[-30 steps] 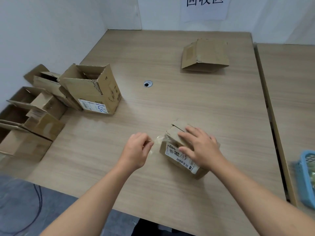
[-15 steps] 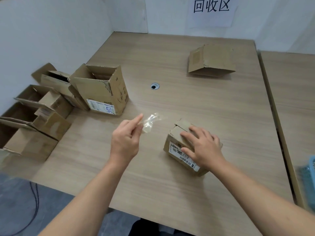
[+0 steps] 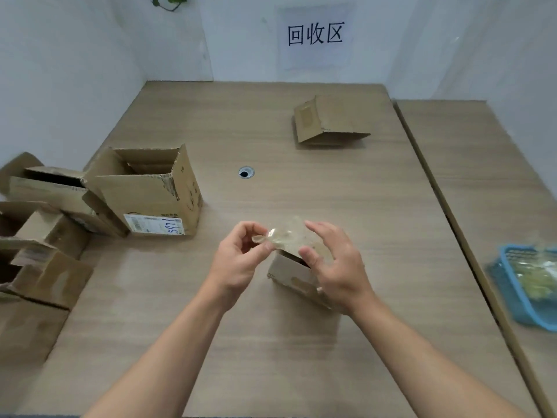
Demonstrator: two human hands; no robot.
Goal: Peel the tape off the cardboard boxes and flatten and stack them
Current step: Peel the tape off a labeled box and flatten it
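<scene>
A small cardboard box (image 3: pixel 291 274) with a white label sits on the wooden table (image 3: pixel 271 342) near the front middle. Just above it floats a crumpled piece of clear tape (image 3: pixel 286 236). My left hand (image 3: pixel 238 260) pinches the tape's left end between thumb and fingers. My right hand (image 3: pixel 334 267) hovers over the box with fingers spread and loosely curved, its thumb and fingertips at the tape's right side; whether they touch it I cannot tell. A flattened, folded box (image 3: pixel 328 120) lies at the far right of the table.
An open box with a label marked 5921 (image 3: pixel 150 191) stands at the left edge, beside several more open boxes (image 3: pixel 42 224). A blue basket (image 3: pixel 530 285) holding crumpled tape sits on the adjoining table at right. A cable hole (image 3: pixel 246 172) marks the table's middle.
My left hand carried the peeled tape away from the box, then back over it. My right hand lifted off the box top and came up to the tape.
</scene>
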